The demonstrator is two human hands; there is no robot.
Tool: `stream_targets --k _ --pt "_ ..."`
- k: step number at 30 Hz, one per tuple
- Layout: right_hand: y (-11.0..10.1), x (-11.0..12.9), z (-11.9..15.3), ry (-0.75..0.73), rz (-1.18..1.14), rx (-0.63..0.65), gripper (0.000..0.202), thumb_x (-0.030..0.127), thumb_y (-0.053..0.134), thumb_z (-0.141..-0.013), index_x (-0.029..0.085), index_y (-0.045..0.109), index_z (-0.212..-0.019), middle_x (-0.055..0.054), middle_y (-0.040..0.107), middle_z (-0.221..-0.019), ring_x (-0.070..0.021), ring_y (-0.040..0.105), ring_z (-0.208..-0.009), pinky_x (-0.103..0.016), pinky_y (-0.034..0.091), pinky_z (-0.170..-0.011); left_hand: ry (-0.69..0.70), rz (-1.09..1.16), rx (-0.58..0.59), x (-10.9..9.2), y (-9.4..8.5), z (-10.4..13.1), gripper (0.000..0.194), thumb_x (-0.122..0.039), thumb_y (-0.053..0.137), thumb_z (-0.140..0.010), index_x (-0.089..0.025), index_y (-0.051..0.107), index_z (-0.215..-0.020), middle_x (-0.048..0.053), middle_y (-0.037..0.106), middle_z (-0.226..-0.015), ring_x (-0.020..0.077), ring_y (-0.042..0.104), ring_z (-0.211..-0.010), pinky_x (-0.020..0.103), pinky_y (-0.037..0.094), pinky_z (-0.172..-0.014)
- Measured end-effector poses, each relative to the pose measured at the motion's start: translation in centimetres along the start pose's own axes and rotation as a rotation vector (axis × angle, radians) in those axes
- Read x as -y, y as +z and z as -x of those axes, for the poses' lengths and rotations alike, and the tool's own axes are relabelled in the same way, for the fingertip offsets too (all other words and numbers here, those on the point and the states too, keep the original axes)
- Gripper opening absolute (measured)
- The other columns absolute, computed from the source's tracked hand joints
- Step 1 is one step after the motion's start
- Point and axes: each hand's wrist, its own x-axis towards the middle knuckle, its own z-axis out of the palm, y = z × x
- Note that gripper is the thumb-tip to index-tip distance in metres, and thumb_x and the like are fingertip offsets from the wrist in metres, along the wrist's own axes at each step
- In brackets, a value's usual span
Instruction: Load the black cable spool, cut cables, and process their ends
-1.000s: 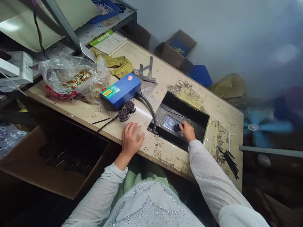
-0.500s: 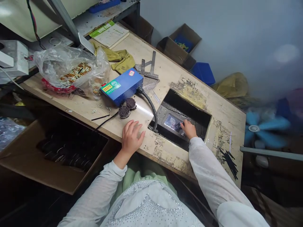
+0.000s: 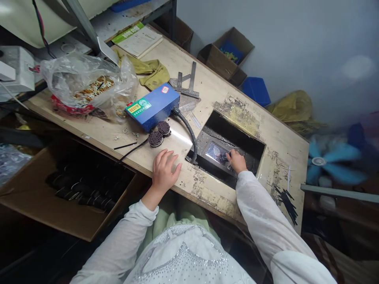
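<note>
My left hand [image 3: 166, 170] lies with fingers spread on the near edge of the wooden table [image 3: 213, 195]. Just beyond its fingertips sit two round bundles of dark tube ends [image 3: 155, 139], joined to a black cord. My right hand [image 3: 237, 161] reaches into the rectangular opening in the tabletop. Its fingers are pinched together over the right end of a shiny glass-like window [image 3: 217, 152] set in a dark panel. Something small and dark shows at the fingertips, too small to name.
A blue box-shaped device [image 3: 154, 106] with a black corrugated hose [image 3: 191, 136] stands behind the bundles. Left of it lies a plastic bag [image 3: 89, 85] of small parts. Black sticks [image 3: 287, 205] lie at the right, near a blue fan [image 3: 319, 161]. A cardboard box [image 3: 71, 221] stands below left.
The head view has shifted very slightly. Both hands stay in the same places, the right one still pinched over the window.
</note>
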Motion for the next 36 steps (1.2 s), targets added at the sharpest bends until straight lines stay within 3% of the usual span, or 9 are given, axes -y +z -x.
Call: stream_targets --k 16,20,23,28,32,36 --pt "0.2 0.1 0.0 -0.014 0.012 -0.003 0.032 0.040 0.038 -0.099 0.015 0.052 -0.113 -0.015 0.065 -0.107 -0.0238 0.065 -0.082 -0.031 0.042 -0.067 0.008 -0.007 -0.004 -0.1 0.0 0.0 0.028 -0.032 0.056 -0.086 -0.019 0.065 -0.109 0.012 0.062 -0.120 0.0300 0.046 -0.127 0.046 0.038 -0.106" --pt "-0.6 -0.1 0.6 -0.012 -0.065 -0.060 0.031 0.040 0.041 -0.098 0.015 0.054 -0.110 -0.015 0.065 -0.105 -0.0231 0.064 -0.081 -0.030 0.041 -0.066 0.020 -0.018 -0.014 0.0 0.0 0.0 0.028 -0.032 0.057 -0.086 -0.019 0.065 -0.109 0.012 0.063 -0.119 0.0301 0.046 -0.126 0.046 0.039 -0.105" --pt "-2.7 -2.1 1.4 -0.026 -0.244 -0.176 0.030 0.042 0.043 -0.095 0.017 0.057 -0.106 -0.012 0.067 -0.098 -0.0230 0.063 -0.082 -0.030 0.040 -0.068 0.039 -0.025 -0.023 0.0 0.0 -0.1 0.027 -0.031 0.057 -0.086 -0.018 0.066 -0.107 0.012 0.063 -0.118 0.0297 0.047 -0.125 0.045 0.039 -0.105" --pt "-5.9 -8.6 3.9 0.104 -0.570 -0.382 0.040 0.056 0.046 -0.086 0.019 0.062 -0.092 -0.006 0.065 -0.074 -0.0211 0.058 -0.070 -0.030 0.039 -0.065 0.080 -0.040 -0.049 0.3 0.1 -0.4 0.026 -0.031 0.057 -0.086 -0.017 0.065 -0.106 0.013 0.064 -0.116 0.0307 0.048 -0.123 0.046 0.039 -0.104" --pt "-5.5 -11.9 5.3 0.247 -0.681 -0.314 0.045 0.063 0.048 -0.077 0.019 0.060 -0.076 -0.003 0.057 -0.060 -0.0184 0.049 -0.059 -0.030 0.036 -0.061 0.107 -0.054 -0.069 0.6 0.2 -0.5 0.026 -0.031 0.057 -0.086 -0.016 0.066 -0.106 0.014 0.064 -0.116 0.0310 0.049 -0.121 0.047 0.040 -0.103" --pt "-4.4 -12.3 5.2 0.275 -0.790 -0.353 0.045 0.062 0.046 -0.076 0.019 0.059 -0.077 -0.003 0.057 -0.062 -0.0179 0.048 -0.060 -0.030 0.035 -0.062 0.116 -0.063 -0.069 0.4 0.3 -0.6 0.026 -0.032 0.056 -0.087 -0.016 0.066 -0.105 0.013 0.065 -0.115 0.0310 0.050 -0.121 0.047 0.040 -0.102"
